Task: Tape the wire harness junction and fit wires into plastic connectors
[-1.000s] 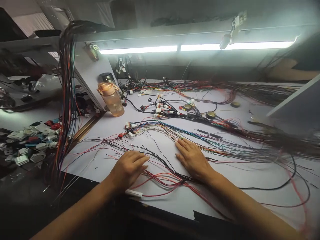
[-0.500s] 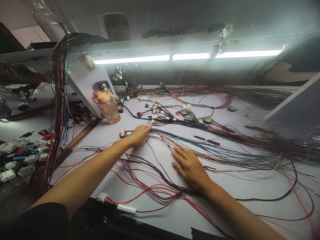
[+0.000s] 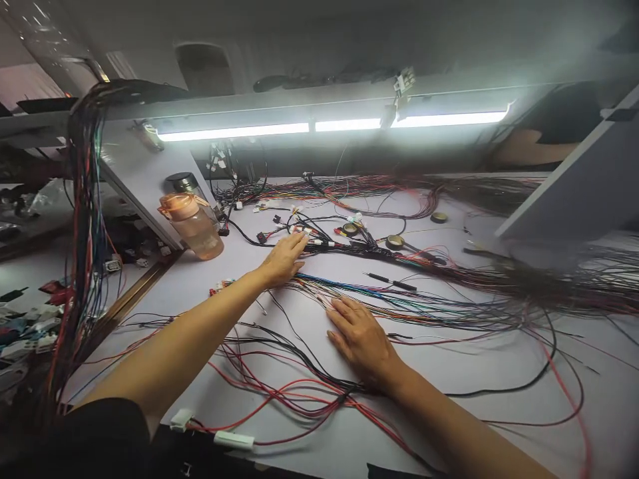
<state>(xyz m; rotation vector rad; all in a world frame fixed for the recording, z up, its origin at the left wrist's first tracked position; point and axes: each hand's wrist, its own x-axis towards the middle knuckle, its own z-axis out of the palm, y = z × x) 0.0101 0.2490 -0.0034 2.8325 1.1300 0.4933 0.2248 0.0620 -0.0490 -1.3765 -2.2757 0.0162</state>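
My left hand (image 3: 284,259) lies over the near end of a bundle of thin coloured wires (image 3: 359,290), fingers stretched toward a black-taped wire harness (image 3: 369,253) behind it. Small red and white connectors (image 3: 219,287) poke out left of that wrist. On the lower edge of the coloured bundle rests my right hand (image 3: 357,336), palm down with its fingers extended and slightly apart. No held object shows in either hand. Red and black cables (image 3: 309,392) run across the table in front of my hands, partly under the right forearm.
An orange bottle (image 3: 194,226) and a dark-lidded bottle (image 3: 180,181) stand at the left divider. Tape rolls (image 3: 395,242) lie behind the harness. A hanging wire bunch (image 3: 84,219) is at far left. White connectors (image 3: 234,440) sit near the front edge. Another person's arm (image 3: 524,148) is behind.
The whole view has shifted, so most things sit further left. My left hand has moved further back, toward the black harness. My right hand stays on the coloured wires.
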